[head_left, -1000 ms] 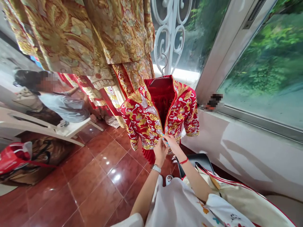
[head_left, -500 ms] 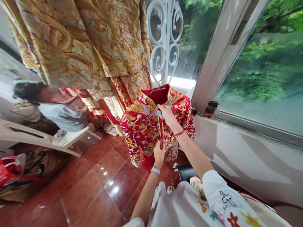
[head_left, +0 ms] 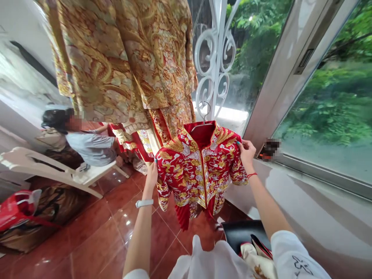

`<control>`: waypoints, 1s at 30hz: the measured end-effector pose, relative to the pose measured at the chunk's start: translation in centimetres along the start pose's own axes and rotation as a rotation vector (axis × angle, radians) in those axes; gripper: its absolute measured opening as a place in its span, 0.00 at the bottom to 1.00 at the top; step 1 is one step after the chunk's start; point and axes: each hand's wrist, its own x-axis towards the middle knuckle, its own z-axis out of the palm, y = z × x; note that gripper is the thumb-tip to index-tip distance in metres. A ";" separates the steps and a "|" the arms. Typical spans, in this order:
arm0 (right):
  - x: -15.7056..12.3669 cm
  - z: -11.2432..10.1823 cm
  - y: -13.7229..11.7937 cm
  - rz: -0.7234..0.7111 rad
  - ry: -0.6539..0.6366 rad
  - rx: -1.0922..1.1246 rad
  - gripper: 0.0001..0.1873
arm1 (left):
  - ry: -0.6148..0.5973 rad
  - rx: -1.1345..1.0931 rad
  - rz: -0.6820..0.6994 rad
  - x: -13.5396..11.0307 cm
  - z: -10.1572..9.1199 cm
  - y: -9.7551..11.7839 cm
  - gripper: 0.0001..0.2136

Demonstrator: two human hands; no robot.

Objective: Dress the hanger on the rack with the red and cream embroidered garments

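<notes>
A red jacket [head_left: 188, 174] hangs upright in front of the person on a hanger [head_left: 205, 120], its surface crowded with raised gold and silver embroidery of curling, cloud-like shapes. The stand-up collar is edged in gold and parts over a plain red lining; below it the two front edges meet along a narrow trimmed line running down to a pointed hem. The sleeves are short and wide. The left hand [head_left: 152, 174] has a narrow grip, pinching fabric at one shoulder edge, and the right hand [head_left: 247, 153] pinches the other, so the jacket sits spread between them. Red pleated cloth [head_left: 182, 217] shows beneath the hem. Behind, heavy gold brocade garments [head_left: 116, 66] hang in stiff folds and partly cover a seated person [head_left: 91, 147] in a grey top on a white chair [head_left: 93, 176]. White metal scrollwork [head_left: 215, 58] rises behind the hanger's hook; what the hook catches on cannot be told. Glossy red tiles [head_left: 93, 240] lie below, and a black seat [head_left: 244, 230] carries pale cloth near the wall.
</notes>
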 end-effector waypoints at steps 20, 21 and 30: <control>-0.4 2.2 -0.5 -0.038 0.120 -0.174 0.15 | 0.628 0.419 0.178 -5.9 4.9 3.5 0.20; -1.8 2.3 -2.2 -0.116 0.218 -0.195 0.15 | 0.677 0.411 0.206 -6.5 5.5 4.1 0.19; -8.7 7.4 -9.6 -0.234 -0.476 -0.482 0.12 | -0.178 0.141 0.117 -12.8 16.8 5.9 0.22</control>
